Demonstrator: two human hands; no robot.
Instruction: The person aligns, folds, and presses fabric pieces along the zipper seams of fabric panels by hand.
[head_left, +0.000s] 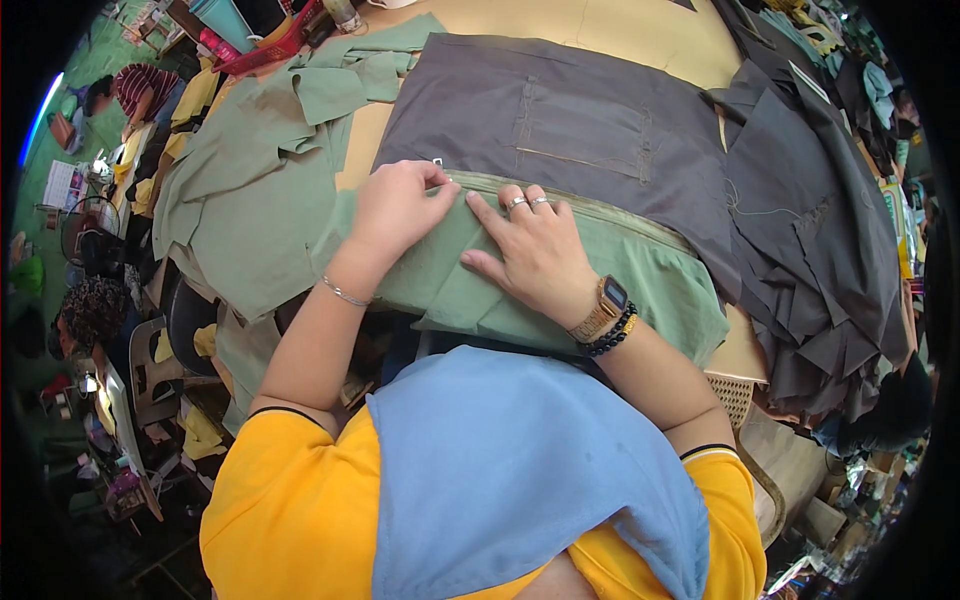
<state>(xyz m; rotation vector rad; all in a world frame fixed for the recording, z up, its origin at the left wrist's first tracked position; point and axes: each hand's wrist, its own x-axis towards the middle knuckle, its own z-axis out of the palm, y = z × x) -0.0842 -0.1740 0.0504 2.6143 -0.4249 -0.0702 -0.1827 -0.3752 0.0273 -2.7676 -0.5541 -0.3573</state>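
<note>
A folded length of green fabric point(600, 270) lies along the near table edge, over a dark grey cloth panel point(470, 95). Where the two meet runs a narrow olive strip point(630, 223). My left hand point(395, 205) is at the strip's left end, thumb and forefinger pinched together; what lies between the tips is too small to make out. A small white tag-like piece point(437, 161) shows just beyond these fingers. My right hand point(537, 240) rests palm down on the green fabric, fingers stretched, the forefinger pointing toward the strip. Stitched lines outline a rectangular patch point(585, 128) on the grey panel.
More green pieces point(260, 180) spread at the left. A heap of dark grey cloth point(815, 230) hangs over the table's right edge. A red basket point(275, 50) stands at the back left. A chair point(155, 360) is at the left, with other people further off.
</note>
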